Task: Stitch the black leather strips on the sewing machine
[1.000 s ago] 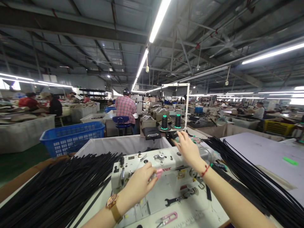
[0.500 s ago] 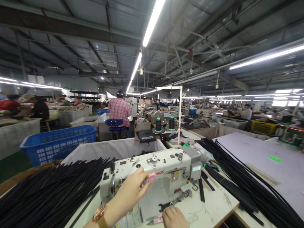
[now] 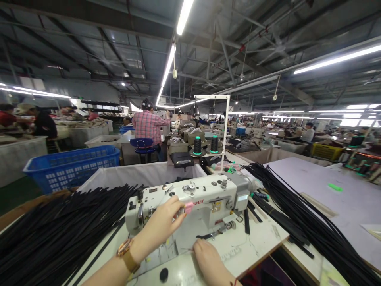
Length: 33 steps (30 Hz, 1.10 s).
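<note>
Long white strip lights [image 3: 168, 65] hang below a dark metal roof [image 3: 74, 35]. On a white tabletop [image 3: 262, 234] stands a white metal sewing machine [image 3: 208, 196], its long axis crosswise, motor end to the right. Red lettering [image 3: 198, 201] shows "ous", the start hidden; the yellow label [image 3: 216, 206] is too small to read. Before the lettering, the left hand [image 3: 165, 216] pinches a small pink object [image 3: 189, 207], which points rightward. The right hand [image 3: 208, 258] curls near a dark metal wrench [image 3: 218, 231]; whether it grips anything cannot be told.
</note>
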### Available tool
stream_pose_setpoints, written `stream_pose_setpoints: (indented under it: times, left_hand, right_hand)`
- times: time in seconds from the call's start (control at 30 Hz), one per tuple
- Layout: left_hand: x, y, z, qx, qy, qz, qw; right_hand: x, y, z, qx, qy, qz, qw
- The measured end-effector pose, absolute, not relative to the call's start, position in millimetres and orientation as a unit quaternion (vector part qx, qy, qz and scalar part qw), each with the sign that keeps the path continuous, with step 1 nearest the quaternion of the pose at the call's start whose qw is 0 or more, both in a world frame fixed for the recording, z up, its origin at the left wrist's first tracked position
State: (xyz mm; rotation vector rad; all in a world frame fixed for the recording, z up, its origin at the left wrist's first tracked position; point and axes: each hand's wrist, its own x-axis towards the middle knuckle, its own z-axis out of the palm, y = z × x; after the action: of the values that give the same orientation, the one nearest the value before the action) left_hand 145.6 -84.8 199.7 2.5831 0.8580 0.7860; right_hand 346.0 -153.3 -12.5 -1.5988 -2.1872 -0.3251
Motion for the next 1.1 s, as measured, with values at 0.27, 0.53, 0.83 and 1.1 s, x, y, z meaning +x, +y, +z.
stream_pose_setpoints:
  times: [0.27,0.53,0.83,1.1]
  left_hand:
    - [152,-87,199,0.894,0.272,0.305,0.186]
    - [160,-90,202,0.88,0.257,0.353,0.189]
    - [138,-105,193,0.88,0.25,0.337,0.222]
    - [101,-133,164,0.86,0.297,0.313,0.272]
  right_hand:
    - [379,-163,106,-0.64,-0.677,-0.037,0.362]
    - [360,-107,181,-0.663,-0.688,-0.182,0.233]
    - [365,-145,161,-0.644,-0.665,-0.01,0.377]
    - [304,-192,122,-0.471,-0.606,0.36,0.531]
